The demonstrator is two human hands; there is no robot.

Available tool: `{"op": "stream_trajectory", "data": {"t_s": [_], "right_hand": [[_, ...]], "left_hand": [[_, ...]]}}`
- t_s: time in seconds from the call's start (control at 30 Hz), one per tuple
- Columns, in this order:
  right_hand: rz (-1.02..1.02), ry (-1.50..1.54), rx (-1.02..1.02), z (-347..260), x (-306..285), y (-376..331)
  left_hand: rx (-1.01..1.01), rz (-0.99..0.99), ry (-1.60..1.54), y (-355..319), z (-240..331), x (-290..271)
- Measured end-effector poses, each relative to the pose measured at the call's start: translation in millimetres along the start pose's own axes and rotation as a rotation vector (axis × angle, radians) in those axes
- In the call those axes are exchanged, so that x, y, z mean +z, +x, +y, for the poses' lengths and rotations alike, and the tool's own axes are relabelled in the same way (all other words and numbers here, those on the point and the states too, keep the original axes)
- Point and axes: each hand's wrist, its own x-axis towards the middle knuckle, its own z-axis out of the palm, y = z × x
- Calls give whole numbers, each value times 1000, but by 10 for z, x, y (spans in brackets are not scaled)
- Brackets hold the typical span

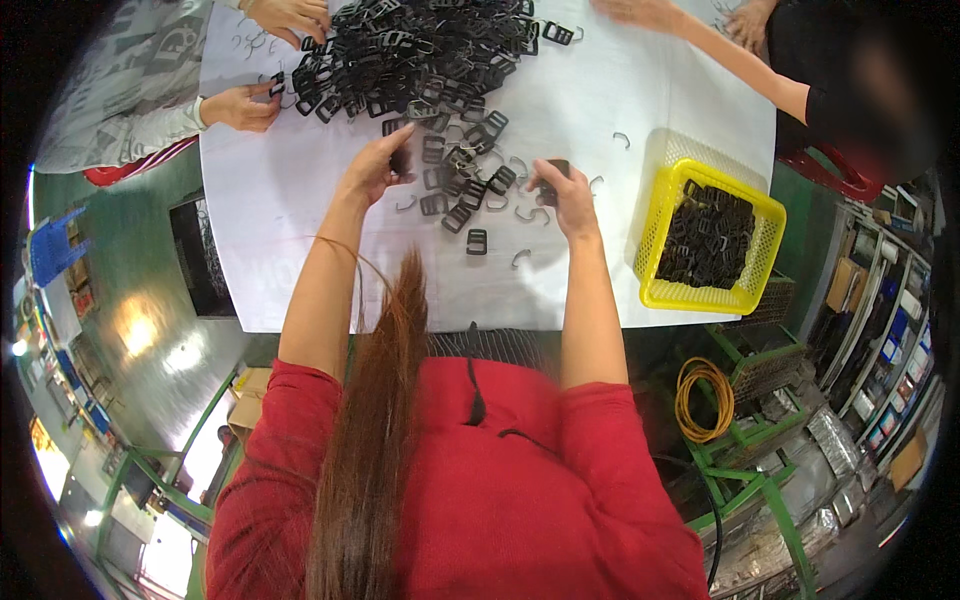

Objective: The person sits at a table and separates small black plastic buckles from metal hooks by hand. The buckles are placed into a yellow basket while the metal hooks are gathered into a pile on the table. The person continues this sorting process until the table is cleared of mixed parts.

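With arms stretched forward over the white worktop (265, 205), the right hand (572, 203) gripped a black plastic piece (547, 194); the left hand's (374, 170) grip was unclear.

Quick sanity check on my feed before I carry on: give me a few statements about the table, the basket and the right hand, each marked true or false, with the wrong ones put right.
1. A yellow basket stands on the white table, to the right of the person's right hand. True.
2. A large heap of black buckles lies on the far part of the white table. True.
3. The yellow basket is empty. False: it holds many small black pieces.
4. The person's right hand is empty. False: it holds a dark piece.
5. An orange coil is off the tabletop, past the table's near edge. True.
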Motion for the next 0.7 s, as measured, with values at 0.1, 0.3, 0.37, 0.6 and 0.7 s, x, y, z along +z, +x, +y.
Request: {"op": "stream_trajectory", "data": {"t_s": [0.1,0.3,0.37,0.6,0.7], "right_hand": [[-37,-897,-249,181,198,229],[-137,-1589,-305,318,331,275],[-124,-1602,-281,349,289,281],[-215,-1378,-231,189,167,-8],[-347,-1298,-196,293,343,-110]], "left_hand": [[287,489,677,171,-252,27],[590,598,1125,92,-306,603],[587,493,1187,99,-276,618],[142,-168,4,-279,-3,-10],[71,-128,188,-288,-188,-212]]}}
